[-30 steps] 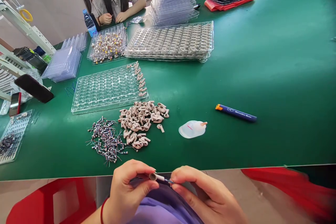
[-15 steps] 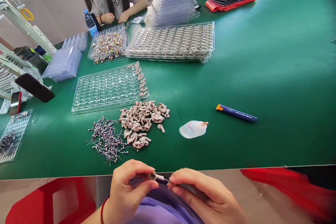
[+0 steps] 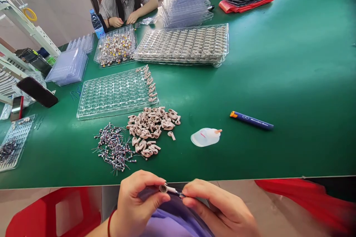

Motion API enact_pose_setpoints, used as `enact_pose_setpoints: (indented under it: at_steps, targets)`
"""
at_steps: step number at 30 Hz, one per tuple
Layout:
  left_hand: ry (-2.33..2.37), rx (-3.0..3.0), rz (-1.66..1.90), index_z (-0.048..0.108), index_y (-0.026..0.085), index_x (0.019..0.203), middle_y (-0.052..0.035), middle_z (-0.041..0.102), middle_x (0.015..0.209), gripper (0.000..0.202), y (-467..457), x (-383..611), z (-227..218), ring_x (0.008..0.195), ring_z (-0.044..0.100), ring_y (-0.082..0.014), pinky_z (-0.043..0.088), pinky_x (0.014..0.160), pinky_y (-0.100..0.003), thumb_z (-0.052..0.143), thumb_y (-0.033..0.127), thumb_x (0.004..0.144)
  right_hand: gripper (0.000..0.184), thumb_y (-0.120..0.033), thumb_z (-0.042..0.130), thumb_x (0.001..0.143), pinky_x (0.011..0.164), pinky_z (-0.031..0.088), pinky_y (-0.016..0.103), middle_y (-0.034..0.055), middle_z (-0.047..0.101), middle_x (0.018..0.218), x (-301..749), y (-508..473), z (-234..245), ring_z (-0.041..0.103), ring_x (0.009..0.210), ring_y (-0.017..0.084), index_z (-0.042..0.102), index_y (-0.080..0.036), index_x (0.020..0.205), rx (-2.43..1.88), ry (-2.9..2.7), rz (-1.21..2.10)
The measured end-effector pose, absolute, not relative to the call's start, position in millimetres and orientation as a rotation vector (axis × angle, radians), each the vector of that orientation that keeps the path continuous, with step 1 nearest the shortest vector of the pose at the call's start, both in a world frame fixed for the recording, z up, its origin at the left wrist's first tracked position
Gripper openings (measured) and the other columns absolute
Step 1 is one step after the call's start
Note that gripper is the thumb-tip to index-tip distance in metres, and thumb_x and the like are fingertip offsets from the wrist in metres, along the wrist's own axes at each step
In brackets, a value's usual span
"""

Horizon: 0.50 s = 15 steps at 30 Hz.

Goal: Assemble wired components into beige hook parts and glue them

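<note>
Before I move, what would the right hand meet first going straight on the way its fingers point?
Likely the beige shell, stem end first, held by the left hand; the right hand pinches thin dark wiring at that end, though depth is unclear.

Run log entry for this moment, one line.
left hand: pinching earbud shell | right hand: pinching wires at shell's stem end | table: shell pile, wired-part pile

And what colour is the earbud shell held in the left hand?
The earbud shell in the left hand is pale beige; the head view shows it best.
</note>
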<state>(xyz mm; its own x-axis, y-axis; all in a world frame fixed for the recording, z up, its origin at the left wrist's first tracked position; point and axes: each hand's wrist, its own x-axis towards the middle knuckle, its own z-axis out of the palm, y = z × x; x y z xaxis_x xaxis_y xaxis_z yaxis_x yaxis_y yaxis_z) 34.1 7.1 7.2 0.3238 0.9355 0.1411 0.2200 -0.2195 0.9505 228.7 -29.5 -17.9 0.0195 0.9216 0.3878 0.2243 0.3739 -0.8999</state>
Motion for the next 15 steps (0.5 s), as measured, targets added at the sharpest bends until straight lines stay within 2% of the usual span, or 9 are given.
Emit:
enact_pose_setpoints:
  at_steps: [7, 15]
  targets:
    - [1.004, 1.858, 1.025, 0.073, 0.021, 0.096, -0.0043, 0.073, 0.079, 0.017, 5.3, 34.3, 9.3, 0.068, 0.068, -0.0131, 0.056, 0.064, -0.018, 0.077, 0.018, 0.079, 0.017, -0.034, 0.064, 0.090, 0.049, 0.051, 0.014, -0.0019, 0.068, 0.063, 225.7, -35.2, -21.3, 0.063, 0.050, 0.011, 0.068, -0.024, 0.077, -1.249, -1.378, 0.927]
    - [1.010, 1.815, 1.012, 0.073, 0.021, 0.096, -0.0042, 0.073, 0.079, 0.018, 5.6, 32.9, 4.7, 0.069, 0.068, -0.0136, 0.056, 0.066, -0.019, 0.077, 0.019, 0.079, 0.025, -0.041, 0.062, 0.089, 0.048, 0.051, 0.016, 0.0001, 0.067, 0.061, 224.8, -37.3, -22.3, 0.063, 0.051, 0.013, 0.069, -0.022, 0.074, -1.310, -1.300, 1.047]
